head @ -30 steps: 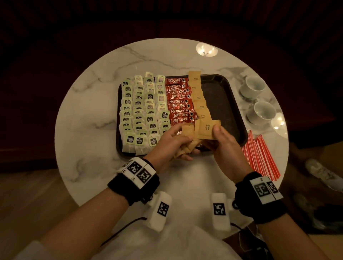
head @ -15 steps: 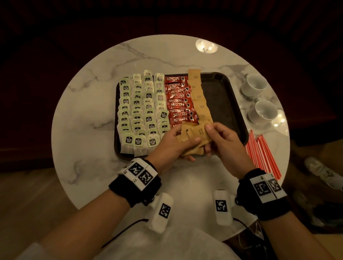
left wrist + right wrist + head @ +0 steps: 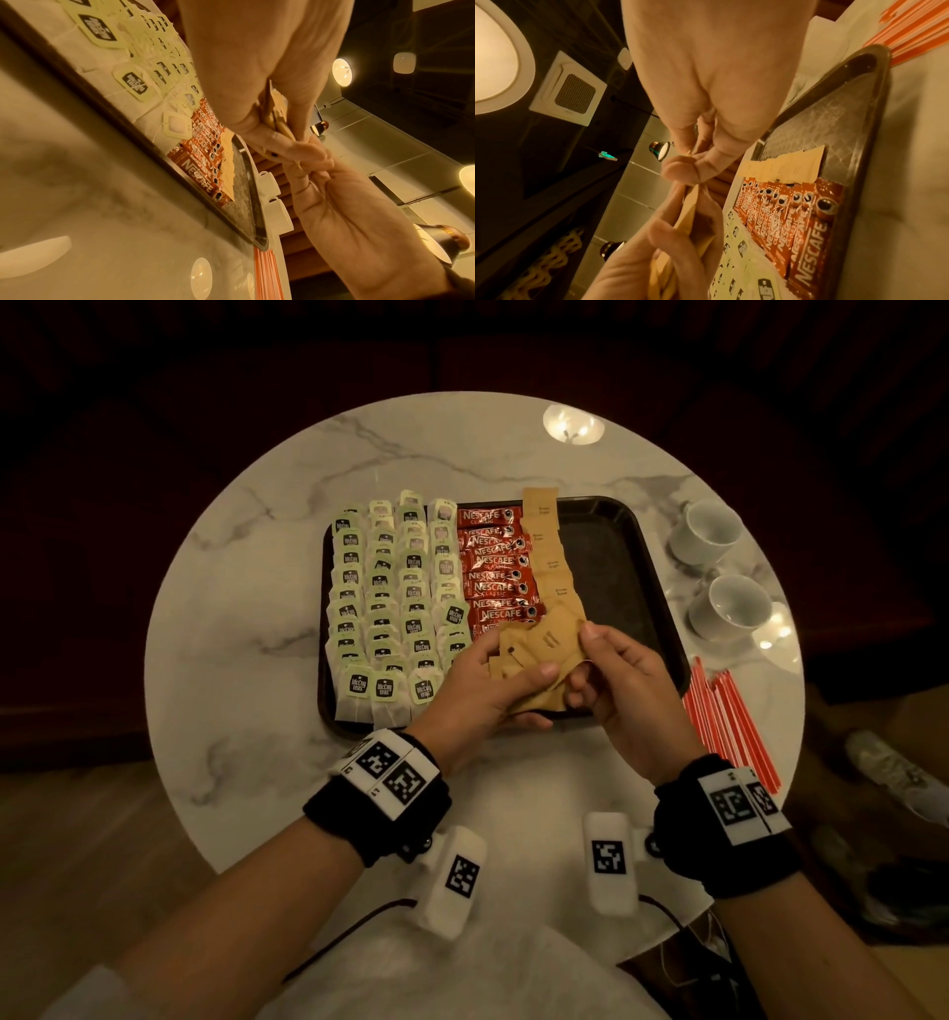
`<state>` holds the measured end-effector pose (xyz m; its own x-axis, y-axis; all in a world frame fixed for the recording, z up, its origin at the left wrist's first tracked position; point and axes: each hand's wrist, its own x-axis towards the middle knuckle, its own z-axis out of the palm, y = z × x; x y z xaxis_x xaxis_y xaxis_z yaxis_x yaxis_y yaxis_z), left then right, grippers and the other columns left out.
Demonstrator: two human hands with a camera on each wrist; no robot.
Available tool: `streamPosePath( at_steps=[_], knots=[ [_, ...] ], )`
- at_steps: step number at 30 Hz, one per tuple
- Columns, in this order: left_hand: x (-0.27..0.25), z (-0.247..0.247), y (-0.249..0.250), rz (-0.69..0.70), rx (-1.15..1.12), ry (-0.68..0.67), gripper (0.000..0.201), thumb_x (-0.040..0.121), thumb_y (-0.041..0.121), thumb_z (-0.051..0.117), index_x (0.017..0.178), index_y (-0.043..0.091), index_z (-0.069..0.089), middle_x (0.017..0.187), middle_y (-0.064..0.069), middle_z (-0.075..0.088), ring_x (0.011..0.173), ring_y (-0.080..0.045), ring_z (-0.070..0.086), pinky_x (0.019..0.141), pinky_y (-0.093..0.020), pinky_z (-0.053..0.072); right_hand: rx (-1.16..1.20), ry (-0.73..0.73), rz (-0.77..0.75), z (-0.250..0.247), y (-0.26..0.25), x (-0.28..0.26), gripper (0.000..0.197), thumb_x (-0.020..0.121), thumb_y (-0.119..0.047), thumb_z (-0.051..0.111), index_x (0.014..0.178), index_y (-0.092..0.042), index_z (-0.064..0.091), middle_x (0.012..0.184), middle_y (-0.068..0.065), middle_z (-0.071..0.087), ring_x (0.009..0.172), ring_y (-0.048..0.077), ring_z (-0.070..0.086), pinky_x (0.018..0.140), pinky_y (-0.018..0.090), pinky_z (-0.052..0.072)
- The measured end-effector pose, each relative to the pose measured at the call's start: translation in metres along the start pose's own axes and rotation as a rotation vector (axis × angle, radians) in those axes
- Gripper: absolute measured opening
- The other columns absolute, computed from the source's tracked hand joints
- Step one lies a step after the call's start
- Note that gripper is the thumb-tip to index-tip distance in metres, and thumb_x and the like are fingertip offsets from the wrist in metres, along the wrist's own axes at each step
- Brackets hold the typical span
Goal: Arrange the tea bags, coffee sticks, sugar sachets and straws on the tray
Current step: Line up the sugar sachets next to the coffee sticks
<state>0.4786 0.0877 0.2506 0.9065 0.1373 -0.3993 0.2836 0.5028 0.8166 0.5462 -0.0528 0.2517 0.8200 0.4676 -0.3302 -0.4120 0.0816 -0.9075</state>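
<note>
My left hand [image 3: 480, 683] is raised just above the near edge of the black tray [image 3: 624, 567], palm turned inward, its fingers curled under a fanned bundle of brown sugar sachets [image 3: 518, 660] with the thumb pressed flat across the top of them. My right hand [image 3: 624, 683] meets it from the other side, knuckles up, and pinches the top sachet [image 3: 557, 636] of that bundle by its right edge between thumb and forefinger. Both forearms reach in from the near side of the round marble table [image 3: 246, 629], each wrist wrapped in a black band carrying white marker blocks. From the left wrist camera I see the sachets edge-on, squeezed between my left thumb and fingers [image 3: 272, 140], with my right hand's fingertips touching them from below. On the tray, the tea bags [image 3: 395, 603] lie in overlapping columns filling its left part, their green tags facing up; the red Nescafe coffee sticks [image 3: 495, 572] form one stacked column just right of them, and a column of brown sugar sachets [image 3: 547, 546] already laid down overlaps the coffee sticks' right ends. The right part of the tray shows bare. The red straws [image 3: 729, 721] lie in a loose bundle on the table, off the tray by its near right corner, and two white cups [image 3: 719, 572] stand on the table beside the tray's right rim.
</note>
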Motion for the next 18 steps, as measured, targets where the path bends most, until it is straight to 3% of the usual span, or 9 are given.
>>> streamPosePath(
  at_steps=[4,8,12,16,18],
  knots=[
    [0.001,0.001,-0.002,0.002,-0.017,0.018,0.044,0.087,0.001,0.066,0.128,0.009,0.052,0.111,-0.013,0.066,0.083,-0.020,0.071,0.055,-0.027,0.059,0.034,-0.006,-0.037,-0.001,0.003,-0.001,0.015,0.096,-0.010,0.056,0.089,-0.015,0.068,0.068,-0.003,0.064,0.061,0.005,0.061,0.063,0.015,0.054],
    [0.003,-0.005,-0.002,0.000,-0.022,0.069,0.037,0.086,0.002,0.066,0.120,0.012,0.055,0.111,-0.009,0.068,0.087,-0.022,0.072,0.055,-0.028,0.059,-0.051,0.110,-0.074,-0.016,-0.002,0.003,0.011,0.097,-0.014,0.056,0.095,-0.016,0.066,0.085,-0.005,0.071,0.078,0.007,0.066,0.066,0.019,0.052],
    [0.005,-0.019,-0.002,-0.022,-0.052,0.205,0.034,0.088,0.004,0.065,0.118,0.014,0.054,0.113,-0.009,0.064,0.092,-0.026,0.069,0.053,-0.026,0.058,-0.314,0.318,-0.053,-0.054,0.001,0.021,0.017,0.100,-0.023,0.055,0.108,-0.014,0.066,0.108,0.005,0.071,0.105,0.023,0.067,0.077,0.026,0.050],
    [0.006,-0.024,-0.003,-0.034,-0.048,0.232,0.029,0.089,0.003,0.064,0.114,0.015,0.055,0.112,-0.009,0.064,0.094,-0.028,0.068,0.053,-0.026,0.059,-0.638,0.294,0.048,-0.077,0.014,0.035,0.010,0.099,-0.019,0.057,0.101,-0.017,0.067,0.098,0.003,0.068,0.105,0.029,0.064,0.085,0.037,0.053],
    [0.006,-0.024,-0.005,-0.050,-0.039,0.235,0.031,0.089,0.003,0.064,0.116,0.014,0.055,0.114,-0.009,0.064,0.093,-0.028,0.067,0.054,-0.028,0.059,-0.771,0.270,0.097,-0.078,0.020,0.041,0.020,0.098,-0.023,0.059,0.113,-0.013,0.068,0.106,0.006,0.069,0.107,0.028,0.064,0.095,0.044,0.052]
  ],
)
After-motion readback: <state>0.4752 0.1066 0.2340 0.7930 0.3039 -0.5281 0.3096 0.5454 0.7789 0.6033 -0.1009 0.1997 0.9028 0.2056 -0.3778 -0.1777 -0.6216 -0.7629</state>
